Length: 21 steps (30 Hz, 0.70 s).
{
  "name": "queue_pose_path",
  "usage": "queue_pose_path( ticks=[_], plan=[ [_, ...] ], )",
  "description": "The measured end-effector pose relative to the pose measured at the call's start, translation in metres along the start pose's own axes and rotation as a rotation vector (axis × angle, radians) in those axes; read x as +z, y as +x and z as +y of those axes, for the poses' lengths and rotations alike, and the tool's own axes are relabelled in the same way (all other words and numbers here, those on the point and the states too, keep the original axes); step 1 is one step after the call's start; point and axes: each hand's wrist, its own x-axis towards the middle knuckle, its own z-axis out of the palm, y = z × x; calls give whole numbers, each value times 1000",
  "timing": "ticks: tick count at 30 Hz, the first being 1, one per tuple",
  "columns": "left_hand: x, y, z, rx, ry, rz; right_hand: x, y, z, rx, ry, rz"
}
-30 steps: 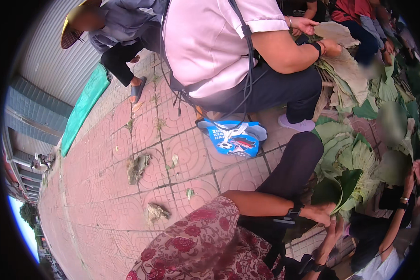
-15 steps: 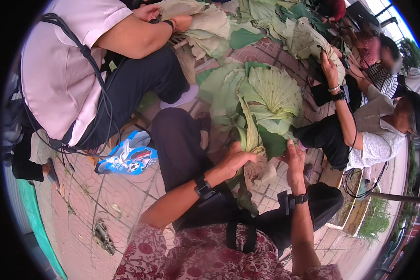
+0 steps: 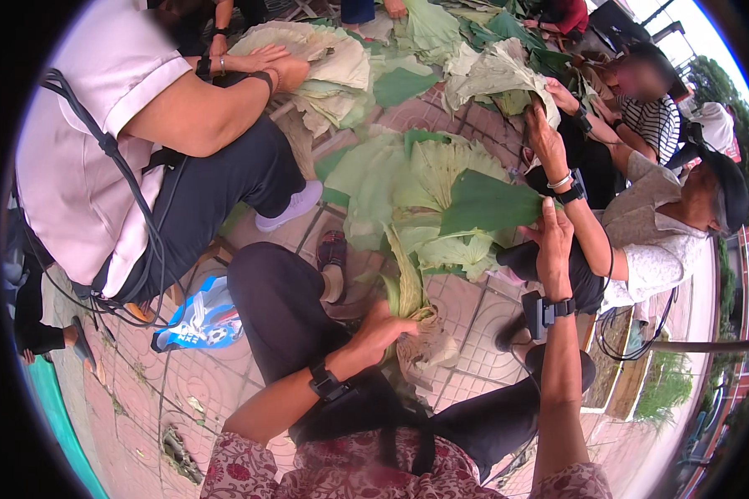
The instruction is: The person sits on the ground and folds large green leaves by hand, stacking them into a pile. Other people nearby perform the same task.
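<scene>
My left hand (image 3: 381, 334) is closed round a gathered bundle of pale lotus leaves (image 3: 406, 279), with crumpled brownish ends poking out below the fist. Between the thumb and fingers of my right hand (image 3: 552, 245) is the right-hand tip of a dark green piece of lotus leaf (image 3: 489, 204). That piece spreads leftward over a wide, pale green lotus leaf (image 3: 424, 175) with radiating veins. Where the leaves overlap, I cannot tell which are joined to the bundle.
At left, a person in a pale shirt (image 3: 91, 166) handles dry leaves (image 3: 316, 62). At right, another person (image 3: 649, 249) holds up a pale leaf (image 3: 499, 75). A blue-and-white bag (image 3: 204, 316) lies on the paving (image 3: 225, 399). More leaves are heaped at the far side.
My right hand has moved up and to the right, lifting the dark green leaf piece out flat. My left hand has shifted down and left with the bundle. The whole view has shifted too.
</scene>
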Motion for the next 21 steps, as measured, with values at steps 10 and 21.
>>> queue_pose_path(
  ticks=[10, 21],
  plan=[
    [12, 5, 22, -93, 13, -67, 52, 53, 73, -674, -1057, -393],
    [0, -1, 11, -240, 97, -95, 90, -6, -30, -303, -190, -144]
  ],
)
